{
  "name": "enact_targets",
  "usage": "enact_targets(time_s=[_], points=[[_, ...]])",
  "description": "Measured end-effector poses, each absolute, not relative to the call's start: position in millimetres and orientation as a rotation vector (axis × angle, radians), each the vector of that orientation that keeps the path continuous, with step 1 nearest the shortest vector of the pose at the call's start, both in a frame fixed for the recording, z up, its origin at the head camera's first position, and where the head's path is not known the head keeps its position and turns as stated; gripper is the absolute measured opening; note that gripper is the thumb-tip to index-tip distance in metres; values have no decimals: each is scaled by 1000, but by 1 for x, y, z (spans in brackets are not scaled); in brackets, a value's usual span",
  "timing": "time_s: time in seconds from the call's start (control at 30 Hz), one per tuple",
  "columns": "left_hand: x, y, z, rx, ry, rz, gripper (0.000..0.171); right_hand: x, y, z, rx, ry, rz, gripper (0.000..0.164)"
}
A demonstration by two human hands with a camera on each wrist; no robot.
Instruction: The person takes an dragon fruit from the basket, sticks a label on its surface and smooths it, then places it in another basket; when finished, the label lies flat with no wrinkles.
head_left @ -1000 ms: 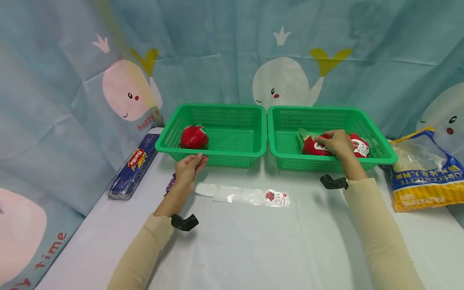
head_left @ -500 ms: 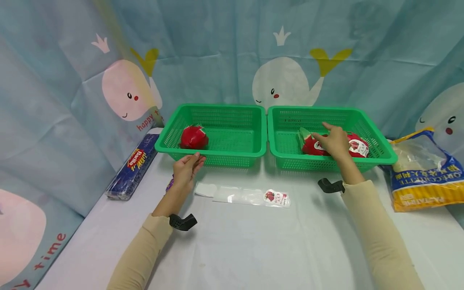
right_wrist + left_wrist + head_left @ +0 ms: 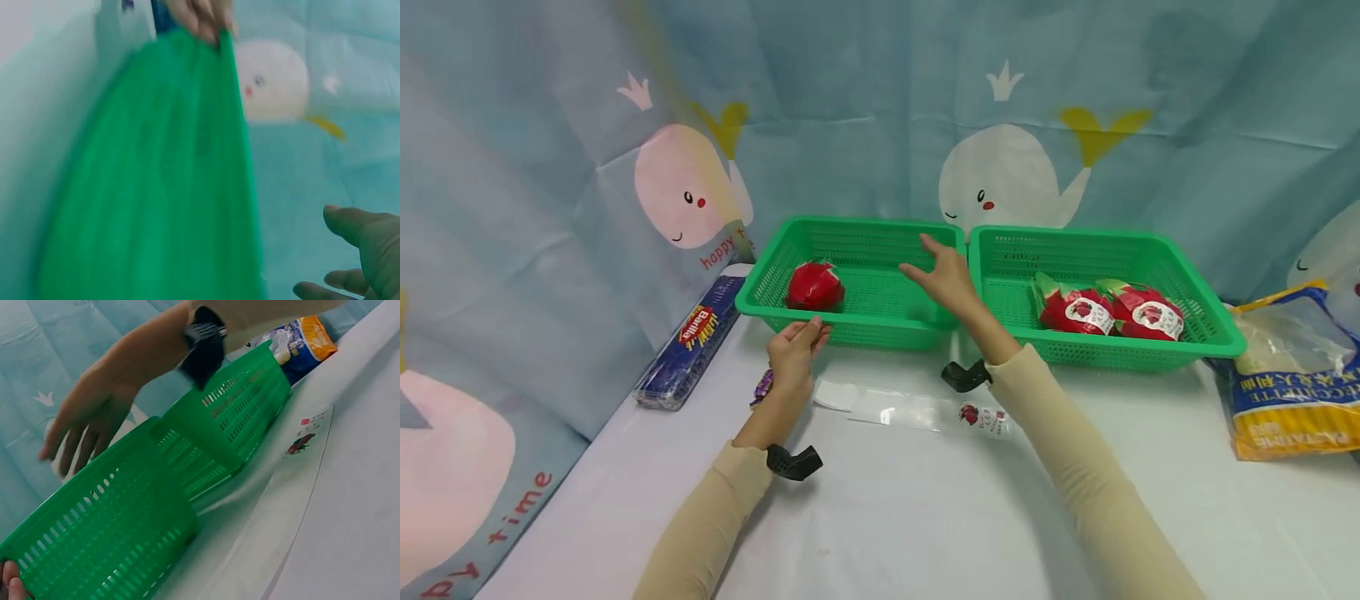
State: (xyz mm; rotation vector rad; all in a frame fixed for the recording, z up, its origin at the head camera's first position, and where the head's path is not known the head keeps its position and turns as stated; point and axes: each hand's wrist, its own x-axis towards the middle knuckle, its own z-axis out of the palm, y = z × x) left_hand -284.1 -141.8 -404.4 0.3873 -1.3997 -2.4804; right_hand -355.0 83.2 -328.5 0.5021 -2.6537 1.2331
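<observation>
My left hand (image 3: 793, 354) pinches the front rim of the left green basket (image 3: 891, 320) between thumb and fingers. In the left wrist view only its fingertips (image 3: 11, 579) show at the rim. A single red dragon fruit (image 3: 816, 287) lies in that basket, close behind the left hand. My right hand (image 3: 950, 279) hovers over the same basket's right end, thumb and fingers spread, holding nothing. Two dragon fruits with white labels, one on the left (image 3: 1078, 311) and one on the right (image 3: 1144, 311), lie side by side in the right green basket (image 3: 1213, 333).
A blue Barilla pasta box (image 3: 692, 337) lies at the left. A blue and yellow pasta bag (image 3: 1292, 383) sits at the right. In front of the baskets lie a clear labelled strip (image 3: 895, 408) and a small purple wrapper (image 3: 762, 387). A whale-print curtain (image 3: 850, 125) hangs behind.
My right hand has let go of the left one of the two labelled dragon fruits and moved leftward out of the right basket to over the left one. The left hand stays at the rim.
</observation>
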Motion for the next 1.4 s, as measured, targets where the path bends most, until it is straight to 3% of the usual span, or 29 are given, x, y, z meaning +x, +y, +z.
enact_targets(time_s=[0.23,0.63,0.77,0.87,1.0,1.1,1.2,1.4], points=[[-287,-130,-411,326,-1470,-2459,8,-370,9,-351,507,-2824,1398,74],[-283,-139,-413,313,-1466,-2376,7,-393,-69,-361,91,-2953,1654,90],[-282,-139,-413,296,-1489,-2368,9,-434,-91,-401,-14,-2901,1762,97],[-281,-137,-415,276,-1489,-2364,9,-438,-92,-407,-103,-2889,1973,92],[-282,-133,-416,253,-1478,-2366,10,-381,-77,-343,-145,-2940,2098,75],[-283,-133,-417,245,-1473,-2363,9,-382,-75,-342,-78,-2961,2038,75],[-283,-137,-418,245,-1472,-2359,8,-411,-80,-371,6,-2955,1954,78],[-284,-137,-418,237,-1467,-2376,9,-412,-66,-367,144,-2934,1865,80]])
